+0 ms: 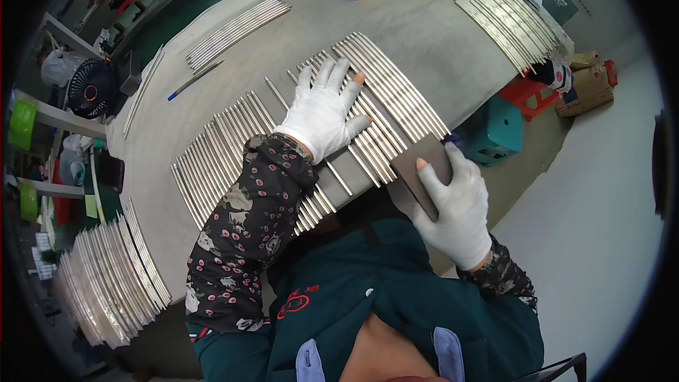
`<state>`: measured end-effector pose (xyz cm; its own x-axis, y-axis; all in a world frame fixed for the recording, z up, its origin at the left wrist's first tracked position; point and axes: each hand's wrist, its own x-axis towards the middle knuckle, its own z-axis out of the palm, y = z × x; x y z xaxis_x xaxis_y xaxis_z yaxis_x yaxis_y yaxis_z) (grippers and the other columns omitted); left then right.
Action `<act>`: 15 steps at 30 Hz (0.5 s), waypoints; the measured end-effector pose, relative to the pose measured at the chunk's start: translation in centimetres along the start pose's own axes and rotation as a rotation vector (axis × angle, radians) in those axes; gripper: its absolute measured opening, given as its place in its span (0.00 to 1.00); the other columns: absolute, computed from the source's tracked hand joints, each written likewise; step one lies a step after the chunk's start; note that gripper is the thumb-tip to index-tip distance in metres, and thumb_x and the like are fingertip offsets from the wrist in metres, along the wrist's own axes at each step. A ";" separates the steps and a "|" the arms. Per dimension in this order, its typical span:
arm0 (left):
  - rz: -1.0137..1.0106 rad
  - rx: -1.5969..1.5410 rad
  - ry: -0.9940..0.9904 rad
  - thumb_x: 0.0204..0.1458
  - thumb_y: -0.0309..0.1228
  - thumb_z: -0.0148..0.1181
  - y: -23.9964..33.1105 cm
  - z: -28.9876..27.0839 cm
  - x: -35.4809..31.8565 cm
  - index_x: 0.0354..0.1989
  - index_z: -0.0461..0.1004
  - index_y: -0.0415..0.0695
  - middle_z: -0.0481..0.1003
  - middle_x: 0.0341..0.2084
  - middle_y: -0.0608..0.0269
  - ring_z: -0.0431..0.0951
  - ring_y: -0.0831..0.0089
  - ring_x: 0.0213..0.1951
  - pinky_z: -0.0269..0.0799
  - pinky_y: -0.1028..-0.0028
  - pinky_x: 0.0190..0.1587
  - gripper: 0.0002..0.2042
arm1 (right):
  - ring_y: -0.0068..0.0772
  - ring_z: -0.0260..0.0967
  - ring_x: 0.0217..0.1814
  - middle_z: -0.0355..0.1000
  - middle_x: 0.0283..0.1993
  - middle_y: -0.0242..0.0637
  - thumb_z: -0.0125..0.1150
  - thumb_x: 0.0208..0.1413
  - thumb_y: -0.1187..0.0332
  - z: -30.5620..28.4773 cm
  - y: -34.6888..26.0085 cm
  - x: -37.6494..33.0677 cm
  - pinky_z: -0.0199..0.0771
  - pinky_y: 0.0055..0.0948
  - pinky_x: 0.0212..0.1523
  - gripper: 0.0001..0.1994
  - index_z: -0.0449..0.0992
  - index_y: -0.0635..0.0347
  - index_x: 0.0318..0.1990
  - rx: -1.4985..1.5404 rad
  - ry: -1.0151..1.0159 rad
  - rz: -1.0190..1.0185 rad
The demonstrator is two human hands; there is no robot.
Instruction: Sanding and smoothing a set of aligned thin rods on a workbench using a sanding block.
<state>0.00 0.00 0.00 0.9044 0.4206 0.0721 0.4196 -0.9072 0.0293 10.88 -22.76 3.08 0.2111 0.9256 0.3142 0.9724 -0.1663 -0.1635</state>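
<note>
Slim, round metal rods are lying side by side on the matte grey table before the person, their smooth silvery surfaces gleaming and a few gaps breaking the row. The left hand, white-gloved in soft fabric with bare thumb and index tips, is resting flat across the middle rods, fingers spread, clasping nothing. The right hand, gloved likewise, is grasping a flat-faced, dull brown block by the rods' near right ends. A dark, flower-patterned cloth sleeve is wrinkling along the left forearm.
</note>
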 end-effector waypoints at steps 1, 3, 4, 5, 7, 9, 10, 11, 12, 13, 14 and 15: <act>0.003 0.001 0.009 0.55 0.53 0.47 0.1 0.2 0.0 0.66 0.54 0.44 0.51 0.65 0.43 0.47 0.48 0.67 0.41 0.48 0.66 0.35 | 0.49 0.62 0.51 0.59 0.57 0.57 0.67 0.34 0.65 -0.2 0.2 -0.3 0.67 0.42 0.46 0.30 0.71 0.52 0.53 -0.031 0.013 -0.016; 0.025 -0.003 0.005 0.55 0.53 0.47 0.0 0.1 -0.3 0.66 0.54 0.43 0.51 0.65 0.43 0.47 0.48 0.67 0.41 0.48 0.66 0.35 | 0.48 0.62 0.51 0.60 0.56 0.57 0.67 0.35 0.65 -0.1 -0.7 0.2 0.67 0.40 0.44 0.30 0.71 0.53 0.52 -0.060 0.019 -0.009; 0.016 -0.011 0.012 0.55 0.53 0.46 0.2 0.0 -0.3 0.65 0.55 0.44 0.51 0.65 0.44 0.47 0.50 0.68 0.40 0.49 0.66 0.34 | 0.49 0.63 0.50 0.60 0.56 0.57 0.66 0.35 0.65 0.5 -1.1 1.6 0.68 0.40 0.44 0.29 0.71 0.53 0.52 -0.053 0.044 -0.001; 0.007 -0.018 0.020 0.56 0.53 0.45 0.5 -0.1 -0.4 0.65 0.56 0.44 0.51 0.66 0.45 0.47 0.52 0.68 0.39 0.49 0.67 0.33 | 0.50 0.63 0.49 0.60 0.56 0.56 0.66 0.35 0.65 0.8 -1.3 2.1 0.68 0.40 0.43 0.29 0.72 0.53 0.52 -0.046 0.070 0.008; 0.012 -0.031 0.033 0.56 0.52 0.45 0.1 0.1 -0.1 0.65 0.55 0.44 0.51 0.66 0.45 0.47 0.51 0.68 0.39 0.49 0.67 0.33 | 0.50 0.63 0.49 0.60 0.56 0.56 0.65 0.35 0.66 1.1 -0.8 1.9 0.68 0.41 0.44 0.28 0.72 0.53 0.51 -0.051 0.095 0.004; 0.012 -0.028 0.009 0.55 0.52 0.45 -0.1 0.3 0.2 0.66 0.55 0.45 0.51 0.66 0.46 0.47 0.51 0.68 0.38 0.49 0.67 0.33 | 0.51 0.62 0.50 0.60 0.56 0.56 0.65 0.34 0.67 -0.2 0.2 -0.6 0.67 0.42 0.46 0.28 0.72 0.54 0.51 -0.001 0.023 -0.002; 0.003 -0.025 0.011 0.55 0.52 0.45 -0.1 0.3 0.0 0.65 0.56 0.45 0.51 0.66 0.46 0.47 0.51 0.68 0.39 0.48 0.67 0.33 | 0.52 0.62 0.51 0.60 0.56 0.56 0.65 0.33 0.68 -1.2 0.4 -1.8 0.66 0.43 0.48 0.28 0.73 0.53 0.50 -0.034 -0.020 0.006; -0.006 -0.021 0.008 0.55 0.52 0.45 -0.3 0.2 -0.2 0.65 0.56 0.45 0.51 0.66 0.46 0.47 0.51 0.68 0.39 0.48 0.67 0.33 | 0.52 0.62 0.51 0.60 0.56 0.56 0.65 0.33 0.68 -1.0 0.8 -2.3 0.66 0.43 0.48 0.28 0.73 0.53 0.50 -0.027 -0.020 -0.001; 0.002 -0.027 0.030 0.55 0.52 0.45 -0.3 0.1 -0.3 0.65 0.56 0.44 0.51 0.65 0.46 0.47 0.51 0.68 0.39 0.49 0.67 0.33 | 0.53 0.62 0.51 0.60 0.56 0.55 0.65 0.32 0.68 -0.9 1.0 -3.0 0.65 0.44 0.48 0.28 0.73 0.53 0.49 0.003 -0.001 0.042; 0.008 -0.032 0.050 0.55 0.52 0.45 -0.3 0.1 -0.4 0.65 0.56 0.44 0.52 0.65 0.46 0.47 0.51 0.68 0.39 0.49 0.67 0.33 | 0.53 0.62 0.51 0.60 0.56 0.55 0.65 0.31 0.69 -0.9 1.0 -3.4 0.65 0.44 0.49 0.28 0.73 0.52 0.49 0.035 0.018 0.083; 0.011 -0.035 0.055 0.55 0.52 0.46 -0.4 0.1 -0.5 0.65 0.55 0.44 0.52 0.65 0.45 0.47 0.51 0.68 0.39 0.49 0.67 0.33 | 0.53 0.61 0.52 0.60 0.57 0.55 0.66 0.30 0.69 -0.8 0.7 -3.4 0.65 0.45 0.49 0.29 0.73 0.51 0.49 0.064 0.064 0.098; 0.017 -0.036 0.057 0.55 0.52 0.46 -0.3 0.1 -0.4 0.65 0.55 0.44 0.52 0.65 0.45 0.47 0.51 0.68 0.39 0.49 0.67 0.33 | 0.53 0.61 0.52 0.60 0.57 0.55 0.66 0.30 0.69 -0.9 0.4 -3.2 0.65 0.45 0.49 0.29 0.73 0.51 0.49 0.060 0.066 0.102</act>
<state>-0.45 0.12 -0.13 0.9049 0.4055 0.1291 0.4006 -0.9141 0.0630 10.71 -26.05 2.82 0.3171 0.8799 0.3538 0.9381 -0.2362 -0.2534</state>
